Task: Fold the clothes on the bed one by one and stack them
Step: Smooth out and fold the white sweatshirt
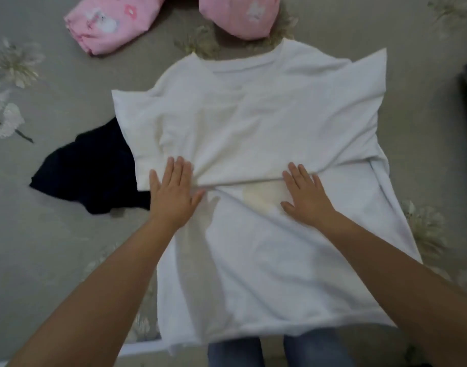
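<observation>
While both palms lie flat with fingers straight, the left hand (174, 193) and right hand (305, 193) press a crease across the white T-shirt (266, 123), grasping nothing, so I judge smoothing outward evenly before folding works best. It lies spread mid-bed on the floral bedspread (55, 260), between a dark garment (87, 170) and 2 pink bundles (108, 22).

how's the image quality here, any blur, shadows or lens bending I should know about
Head view: soft and slightly blurred throughout, dim even light, no glare; the left hand casts a faint shadow on the white cotton T-shirt; wide-angle bending stretches both forearms at the bottom corners; the pink folded clothes are cropped at the top.
</observation>
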The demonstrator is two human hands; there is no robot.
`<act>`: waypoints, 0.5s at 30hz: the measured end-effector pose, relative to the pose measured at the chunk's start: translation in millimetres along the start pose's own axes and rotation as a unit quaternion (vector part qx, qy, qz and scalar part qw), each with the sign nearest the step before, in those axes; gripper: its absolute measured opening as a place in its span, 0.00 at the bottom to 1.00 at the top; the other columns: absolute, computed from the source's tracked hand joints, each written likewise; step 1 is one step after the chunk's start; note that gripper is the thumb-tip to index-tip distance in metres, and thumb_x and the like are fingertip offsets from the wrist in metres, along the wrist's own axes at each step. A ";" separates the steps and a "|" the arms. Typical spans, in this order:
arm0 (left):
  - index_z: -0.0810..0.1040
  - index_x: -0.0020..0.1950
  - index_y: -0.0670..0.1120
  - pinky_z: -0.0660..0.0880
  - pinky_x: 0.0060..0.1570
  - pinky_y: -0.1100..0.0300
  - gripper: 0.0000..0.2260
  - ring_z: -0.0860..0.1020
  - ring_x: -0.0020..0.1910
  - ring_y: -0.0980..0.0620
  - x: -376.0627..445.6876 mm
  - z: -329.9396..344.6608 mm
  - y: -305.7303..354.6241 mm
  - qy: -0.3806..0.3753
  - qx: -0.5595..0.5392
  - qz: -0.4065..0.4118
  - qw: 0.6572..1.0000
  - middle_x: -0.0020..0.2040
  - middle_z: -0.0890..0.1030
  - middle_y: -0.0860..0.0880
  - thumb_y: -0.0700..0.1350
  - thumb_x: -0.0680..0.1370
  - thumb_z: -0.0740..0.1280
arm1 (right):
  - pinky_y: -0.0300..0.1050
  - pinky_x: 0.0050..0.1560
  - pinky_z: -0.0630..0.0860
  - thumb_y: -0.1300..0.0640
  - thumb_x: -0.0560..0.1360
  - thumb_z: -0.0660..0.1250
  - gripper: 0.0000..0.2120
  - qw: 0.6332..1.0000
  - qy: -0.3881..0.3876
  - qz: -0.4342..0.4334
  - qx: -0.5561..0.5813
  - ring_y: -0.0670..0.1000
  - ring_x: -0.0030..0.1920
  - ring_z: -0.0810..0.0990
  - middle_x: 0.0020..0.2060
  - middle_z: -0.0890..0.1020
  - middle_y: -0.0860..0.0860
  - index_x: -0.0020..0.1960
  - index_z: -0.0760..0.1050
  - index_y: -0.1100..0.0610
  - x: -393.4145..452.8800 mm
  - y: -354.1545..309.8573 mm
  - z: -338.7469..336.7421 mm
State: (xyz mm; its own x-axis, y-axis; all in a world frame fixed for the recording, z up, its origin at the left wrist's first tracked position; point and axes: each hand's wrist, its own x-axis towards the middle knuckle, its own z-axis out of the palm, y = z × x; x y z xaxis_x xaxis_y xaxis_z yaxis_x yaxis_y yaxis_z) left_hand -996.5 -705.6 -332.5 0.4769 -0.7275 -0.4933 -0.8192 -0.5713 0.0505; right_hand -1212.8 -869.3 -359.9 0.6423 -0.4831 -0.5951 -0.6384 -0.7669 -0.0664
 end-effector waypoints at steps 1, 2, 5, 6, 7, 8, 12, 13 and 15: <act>0.54 0.75 0.40 0.38 0.70 0.49 0.32 0.54 0.75 0.44 -13.5 14.4 7.9 0.046 -0.011 0.039 0.998 0.75 0.55 0.41 0.61 0.78 0.44 | 0.60 0.69 0.60 0.51 0.77 0.56 0.28 0.999 0.038 -0.027 0.002 0.61 0.73 0.57 0.73 0.56 0.61 0.73 0.57 0.62 -17.9 0.3 16.7; 0.60 0.72 0.38 0.42 0.69 0.49 0.32 0.62 0.71 0.40 -28.9 30.9 17.5 0.060 -0.031 0.079 0.995 0.72 0.64 0.38 0.60 0.79 0.43 | 0.61 0.63 0.68 0.52 0.74 0.55 0.26 0.997 0.063 -0.052 0.006 0.62 0.68 0.67 0.69 0.67 0.63 0.69 0.64 0.62 -36.9 2.9 36.8; 0.62 0.68 0.39 0.50 0.67 0.50 0.30 0.62 0.67 0.41 -84.1 93.0 47.8 0.043 -0.055 0.163 0.984 0.65 0.73 0.37 0.60 0.80 0.40 | 0.55 0.61 0.63 0.55 0.77 0.49 0.19 0.988 0.106 -0.115 -0.012 0.59 0.64 0.67 0.61 0.76 0.62 0.64 0.64 0.60 -100.7 25.6 101.2; 0.62 0.68 0.39 0.48 0.68 0.52 0.30 0.61 0.68 0.43 -102.5 110.9 59.4 0.030 -0.060 0.175 0.982 0.65 0.73 0.38 0.61 0.80 0.39 | 0.54 0.62 0.61 0.53 0.80 0.44 0.19 0.984 0.116 -0.135 -0.013 0.58 0.64 0.65 0.62 0.76 0.62 0.64 0.64 0.59 -120.9 34.1 119.0; 0.62 0.68 0.39 0.47 0.68 0.53 0.31 0.58 0.70 0.44 -121.3 126.2 71.1 0.020 -0.066 0.182 0.981 0.67 0.71 0.39 0.62 0.79 0.40 | 0.53 0.64 0.59 0.50 0.81 0.41 0.22 0.980 0.125 -0.157 -0.015 0.58 0.65 0.64 0.64 0.74 0.62 0.64 0.64 0.59 -138.9 42.5 132.2; 0.61 0.69 0.39 0.46 0.68 0.54 0.32 0.53 0.73 0.46 -139.5 140.9 81.7 0.004 -0.074 0.183 0.980 0.71 0.67 0.40 0.63 0.79 0.40 | 0.52 0.66 0.56 0.46 0.81 0.40 0.24 0.976 0.117 -0.180 -0.019 0.58 0.68 0.61 0.68 0.69 0.62 0.65 0.64 0.59 -155.8 50.6 143.8; 0.52 0.74 0.44 0.41 0.71 0.52 0.36 0.39 0.75 0.53 -199.8 192.5 109.3 0.062 -0.075 0.173 0.980 0.76 0.38 0.50 0.64 0.75 0.56 | 0.53 0.72 0.40 0.39 0.68 0.66 0.34 0.955 0.129 -0.254 -0.083 0.53 0.75 0.38 0.75 0.39 0.53 0.66 0.62 0.57 -204.9 75.2 180.9; 0.54 0.73 0.43 0.42 0.70 0.51 0.41 0.38 0.75 0.52 -209.7 199.5 114.3 0.070 -0.059 0.168 0.982 0.76 0.38 0.49 0.62 0.70 0.67 | 0.54 0.72 0.39 0.43 0.59 0.75 0.42 0.955 0.116 -0.256 -0.100 0.53 0.75 0.37 0.75 0.38 0.53 0.66 0.62 0.57 -209.2 79.2 186.2; 0.61 0.69 0.40 0.48 0.67 0.46 0.48 0.37 0.75 0.52 -218.5 204.8 121.2 0.068 -0.033 0.140 0.987 0.77 0.48 0.44 0.53 0.56 0.79 | 0.57 0.72 0.40 0.52 0.55 0.77 0.46 0.950 0.136 -0.249 -0.129 0.54 0.75 0.38 0.75 0.39 0.52 0.68 0.60 0.56 -204.8 85.7 188.9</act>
State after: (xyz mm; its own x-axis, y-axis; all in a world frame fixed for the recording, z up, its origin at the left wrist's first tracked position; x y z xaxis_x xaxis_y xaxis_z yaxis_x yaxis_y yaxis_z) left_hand -1265.3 -538.1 -396.4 0.2758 -0.9022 -0.3316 -0.9048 -0.3601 0.2272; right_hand -1479.2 -756.3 -395.0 0.9456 -0.0969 -0.3104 -0.1231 -0.9902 -0.0659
